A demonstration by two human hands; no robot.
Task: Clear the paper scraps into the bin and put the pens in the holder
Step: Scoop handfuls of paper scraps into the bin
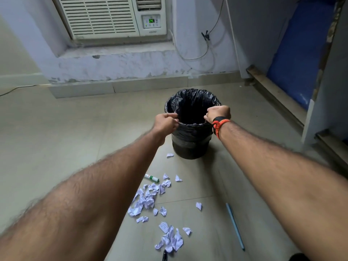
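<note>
A black bin (191,146) lined with a black plastic bag stands on the tiled floor. My left hand (166,122) pinches the bag's rim on the near left. My right hand (218,113), with a black and orange wristband, grips the rim on the near right. Crumpled white paper scraps (148,198) lie scattered on the floor in front of the bin, with another clump (171,240) nearer to me. A green and white marker (152,178) lies beside the scraps. A light blue pen (235,226) lies at the right. A black pen (164,255) shows at the bottom edge. No pen holder is visible.
A window air conditioner (105,16) sits in the wall behind the bin, with loose cables (208,49) hanging to its right. A raised tiled ledge (116,87) runs along the wall. A blue panel with a wooden frame (293,53) stands at the right.
</note>
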